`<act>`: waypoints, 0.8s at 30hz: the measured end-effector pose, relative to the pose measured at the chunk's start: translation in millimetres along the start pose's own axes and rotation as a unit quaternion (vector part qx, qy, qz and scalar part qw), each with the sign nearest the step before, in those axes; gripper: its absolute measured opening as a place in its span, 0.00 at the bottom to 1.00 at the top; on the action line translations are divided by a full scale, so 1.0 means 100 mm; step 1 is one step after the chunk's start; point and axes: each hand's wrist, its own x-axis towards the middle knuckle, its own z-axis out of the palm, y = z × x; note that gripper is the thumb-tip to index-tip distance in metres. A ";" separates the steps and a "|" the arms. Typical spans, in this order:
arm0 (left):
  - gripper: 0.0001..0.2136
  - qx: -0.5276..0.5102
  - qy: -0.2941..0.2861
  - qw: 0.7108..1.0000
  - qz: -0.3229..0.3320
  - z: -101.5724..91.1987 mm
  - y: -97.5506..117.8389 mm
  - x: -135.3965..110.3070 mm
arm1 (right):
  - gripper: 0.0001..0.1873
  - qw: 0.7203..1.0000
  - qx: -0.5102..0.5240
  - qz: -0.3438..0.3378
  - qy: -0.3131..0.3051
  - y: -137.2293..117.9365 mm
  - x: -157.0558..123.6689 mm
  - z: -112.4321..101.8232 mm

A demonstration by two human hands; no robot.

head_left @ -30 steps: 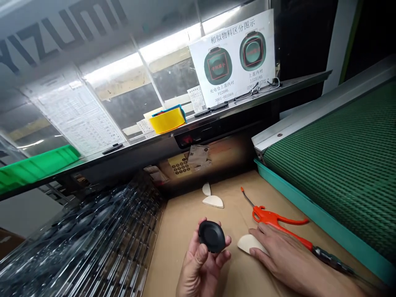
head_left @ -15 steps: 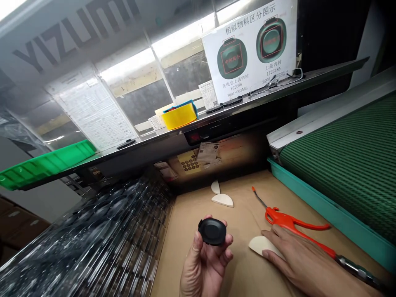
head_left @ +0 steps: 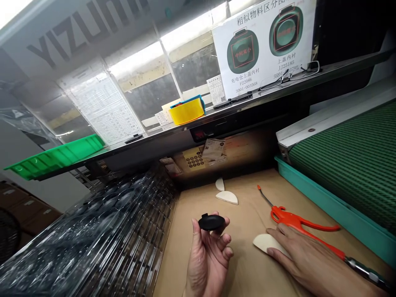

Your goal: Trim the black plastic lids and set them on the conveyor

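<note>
My left hand (head_left: pixel 208 260) holds a black round plastic lid (head_left: pixel 211 222) between thumb and fingertips, tilted almost edge-on, with a small tab at its far side. My right hand (head_left: pixel 305 260) lies over a cream half-round foam piece (head_left: pixel 267 244) on the cardboard work surface (head_left: pixel 244 218), its fingers around the piece. Just beyond that hand is an orange air blow gun (head_left: pixel 293 220) with a thin nozzle pointing away. Two more cream foam pieces (head_left: pixel 227 197) (head_left: pixel 220 184) lie farther back, out of reach of my fingers.
Stacked clear plastic trays (head_left: pixel 99 235) fill the left side. A green conveyor belt (head_left: pixel 346 165) with a teal rim (head_left: pixel 328 210) runs along the right. Above, a steel shelf (head_left: pixel 173 136) holds a printed sign (head_left: pixel 262 45), glasses (head_left: pixel 287 80) and a yellow box (head_left: pixel 186 111).
My left hand has tilted the black lid from nearly face-on to almost edge-on. The whole scene has shifted right in view, and my right hand stays on the foam piece.
</note>
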 end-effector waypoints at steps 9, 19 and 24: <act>0.23 0.012 0.055 0.998 0.004 0.17 0.01 -0.05 | 0.19 1.000 -0.012 -0.003 0.003 0.02 0.01 0.02; 0.25 -0.001 0.067 0.998 0.003 0.16 0.00 -0.04 | 0.22 0.999 -0.028 0.008 -0.045 -0.04 0.00 -0.06; 0.25 0.007 0.083 0.997 0.001 0.17 -0.01 -0.03 | 0.22 0.999 -0.022 0.013 -0.047 -0.03 0.00 -0.06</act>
